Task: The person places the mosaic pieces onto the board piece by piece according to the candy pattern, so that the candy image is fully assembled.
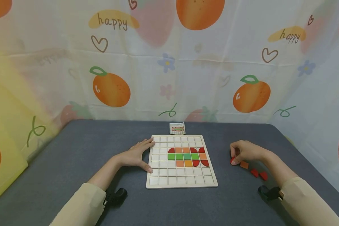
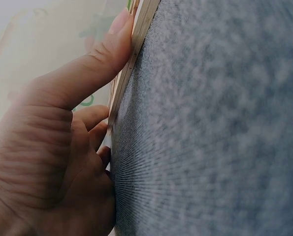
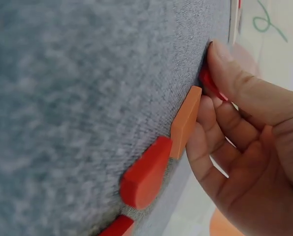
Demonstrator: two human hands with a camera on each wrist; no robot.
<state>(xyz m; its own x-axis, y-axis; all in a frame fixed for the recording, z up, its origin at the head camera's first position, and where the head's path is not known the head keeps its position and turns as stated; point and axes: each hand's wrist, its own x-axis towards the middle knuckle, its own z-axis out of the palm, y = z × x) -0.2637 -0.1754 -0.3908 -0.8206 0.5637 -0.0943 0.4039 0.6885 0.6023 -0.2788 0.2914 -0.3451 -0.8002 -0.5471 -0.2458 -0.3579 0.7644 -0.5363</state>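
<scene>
A white gridded board [image 1: 164,180] lies on the table, with red, orange and green tiles [image 1: 179,156] set in its middle and right squares. My left hand [image 1: 134,156] rests along the board's left side, thumb near the lower corner and fingers spread toward the upper one. In the left wrist view its thumb [image 2: 99,66] lies against the wooden edge. To the right of the board, my right hand [image 1: 247,152] pinches a red tile [image 3: 209,84] between thumb and fingers, low at the tabletop. Part of that tile is hidden by the thumb.
Just beside the right hand lies a loose orange tile [image 1: 244,165]. Two red tiles with a rounded side, one nearer [image 1: 254,172] and one farther right [image 1: 263,176], follow it. Behind the board stands a small pattern card [image 1: 177,129]. A fruit-printed curtain [image 1: 147,88] borders the grey table.
</scene>
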